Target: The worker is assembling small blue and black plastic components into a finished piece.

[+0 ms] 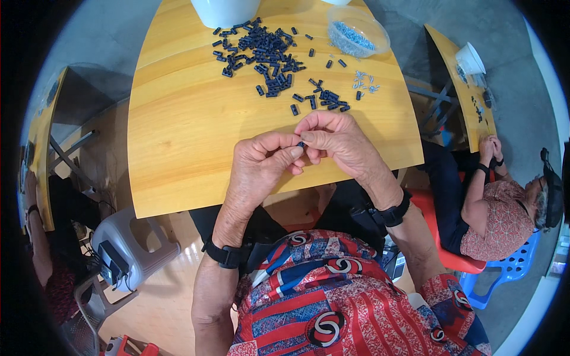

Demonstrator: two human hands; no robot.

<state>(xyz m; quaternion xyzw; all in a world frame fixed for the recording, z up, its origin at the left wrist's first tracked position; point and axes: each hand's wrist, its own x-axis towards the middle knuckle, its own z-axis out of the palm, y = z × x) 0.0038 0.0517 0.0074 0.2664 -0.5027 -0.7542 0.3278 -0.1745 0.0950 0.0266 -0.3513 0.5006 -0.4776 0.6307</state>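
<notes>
Above the near edge of the wooden table (178, 154), my two hands meet fingertip to fingertip. Between them sits a small black plastic part (301, 144), mostly covered by the fingers. My left hand (264, 163) pinches it from the left with thumb and forefinger. From the other side, the thumb and fingers of my right hand (338, 142) close on the same part. Just beyond the hands lies a small cluster of black plastic parts (329, 97), with a larger heap of the same parts (267, 47) farther back.
A clear plastic bowl (380, 41) of small bluish pieces stands at the far right of the table, with loose silvery pieces (366, 83) near it. A white tub (225, 10) is at the back. Another person (499, 213) sits at a table on the right; a grey stool (133, 243) stands left.
</notes>
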